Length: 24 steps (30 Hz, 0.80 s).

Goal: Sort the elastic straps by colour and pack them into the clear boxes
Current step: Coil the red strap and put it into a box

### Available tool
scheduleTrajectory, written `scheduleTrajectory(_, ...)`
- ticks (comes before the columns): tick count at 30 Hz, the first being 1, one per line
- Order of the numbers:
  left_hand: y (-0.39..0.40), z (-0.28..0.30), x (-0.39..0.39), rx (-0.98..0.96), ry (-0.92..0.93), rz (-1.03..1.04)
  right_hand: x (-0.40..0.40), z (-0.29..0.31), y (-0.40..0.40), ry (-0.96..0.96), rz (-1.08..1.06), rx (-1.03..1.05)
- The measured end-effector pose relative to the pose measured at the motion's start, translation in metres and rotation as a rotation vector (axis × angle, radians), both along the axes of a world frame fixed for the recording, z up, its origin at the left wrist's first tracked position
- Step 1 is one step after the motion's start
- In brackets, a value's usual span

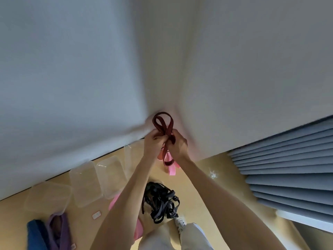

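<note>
Head view puts both hands in the middle of the frame, raised in front of the white wall [90,69], and what worries me is the strap coming undone. I judge that the dark red striped strap [163,123] is being folded or looped into a bundle. It is springy, so if either pinch loosens the loops at the top could spring open and the tail hanging below the hands could drop to the floor. That tail hangs just in front of a pink strap [171,168] lying on the tan floor [225,186], and I cannot tell whether the two touch. If they snag, colours could get mixed.

A second risk, as I see it, is the camera: it is tipped so far up that the clear boxes [84,184] sit low and left of centre, well apart from the hands, so a blind drop could miss them. The black strap tangle [160,202] at lower centre lies between my hands and the boxes' side and could catch a dangling end.

My left hand [155,143] has its fingers curled round the strap at the crossing point. My right hand [177,143] pinches the same strap just beside it, thumb toward the loops. Both forearms reach up and forward from the bottom of the frame, converging at the strap. Blue and purple straps [57,230] lie at lower left.
</note>
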<state>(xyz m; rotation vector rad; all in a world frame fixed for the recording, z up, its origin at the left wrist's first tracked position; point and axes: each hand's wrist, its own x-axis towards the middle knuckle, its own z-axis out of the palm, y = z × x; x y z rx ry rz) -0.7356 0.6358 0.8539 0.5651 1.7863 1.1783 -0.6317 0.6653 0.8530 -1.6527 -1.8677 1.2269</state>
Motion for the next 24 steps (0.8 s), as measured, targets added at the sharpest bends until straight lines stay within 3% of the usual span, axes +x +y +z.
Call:
scheduleTrajectory(8,-0.042,0.06,0.008,0.13,-0.162,0.092,0.008,0.083,-0.018,0.327,-0.024,0.082)
scheduleTrajectory(12,-0.079,0.064,0.026,-0.041,-0.012,0.122,0.018,0.114,-0.036,0.494,0.011,0.029)
scheduleTrajectory(13,-0.089,0.065,0.032,-0.075,-0.068,0.185,0.02,0.118,-0.044,0.512,0.016,0.017)
scheduleTrajectory(15,-0.113,0.071,0.047,-0.078,-0.108,0.251,0.024,0.125,-0.062,0.494,0.039,-0.013)
scheduleTrajectory(19,-0.159,0.099,0.047,0.112,0.096,0.426,0.026,0.127,-0.11,0.351,0.226,-0.037)
scheduleTrajectory(22,-0.193,0.115,0.032,0.192,-0.049,0.472,0.024,0.124,-0.152,0.296,0.31,0.004)
scheduleTrajectory(24,-0.219,0.118,0.026,0.18,0.009,0.494,0.019,0.122,-0.179,0.302,0.352,0.045)
